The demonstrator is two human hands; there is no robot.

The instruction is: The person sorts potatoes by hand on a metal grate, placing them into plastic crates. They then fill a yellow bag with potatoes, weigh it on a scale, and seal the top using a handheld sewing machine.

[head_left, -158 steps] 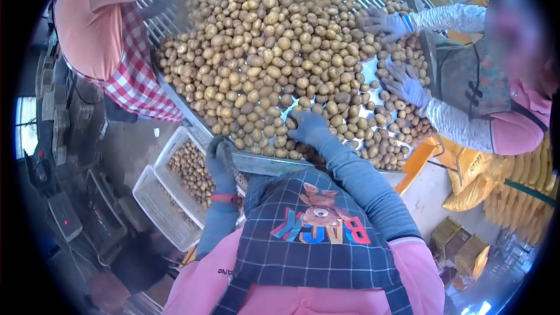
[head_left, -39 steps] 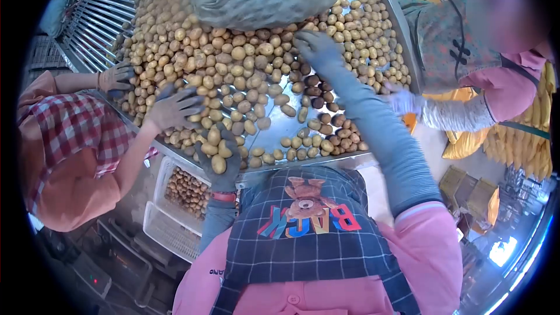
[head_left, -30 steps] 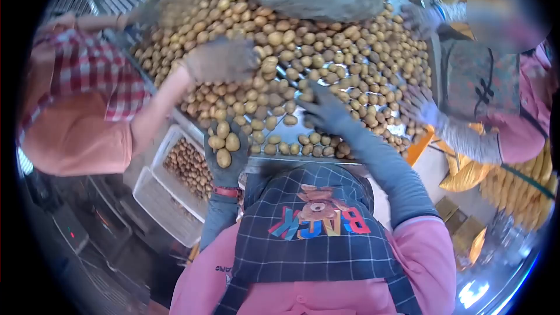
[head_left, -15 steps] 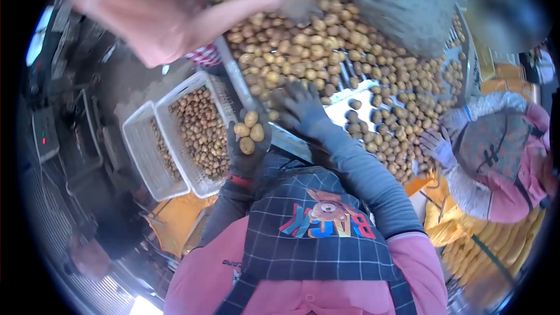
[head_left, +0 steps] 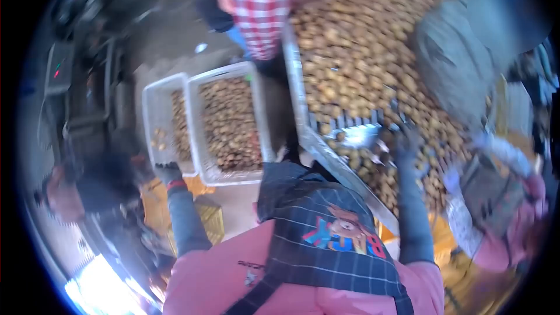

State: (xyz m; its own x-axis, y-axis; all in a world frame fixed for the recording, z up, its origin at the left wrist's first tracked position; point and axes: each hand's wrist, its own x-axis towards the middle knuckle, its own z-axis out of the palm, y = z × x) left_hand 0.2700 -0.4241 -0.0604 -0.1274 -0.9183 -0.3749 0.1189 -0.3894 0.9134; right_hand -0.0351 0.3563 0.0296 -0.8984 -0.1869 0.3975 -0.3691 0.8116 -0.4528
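Note:
My left hand [head_left: 168,171], in a dark glove with a red band at the wrist, is at the near edge of the left white crate [head_left: 150,119]. No potatoes show in it, and its fingers look loosely apart. A few larger potatoes [head_left: 158,139] are in that crate just beyond the hand, apart from the small ones along its right side. My right hand [head_left: 406,143], gloved and smeared by motion, is over the potatoes [head_left: 361,41] on the metal sorting table [head_left: 299,90]. Whether it grips any cannot be made out.
A second white crate [head_left: 265,134], filled with small potatoes, stands between the left crate and the table. A co-worker's gloved hand [head_left: 450,176] is at the right side. Another person in a checked apron [head_left: 261,14] stands across. A grey sack [head_left: 461,58] lies at the far right.
My left hand has moved left from the table edge to the left crate, and the potatoes it held are out of it. My right hand has moved right across the heap. The view has turned.

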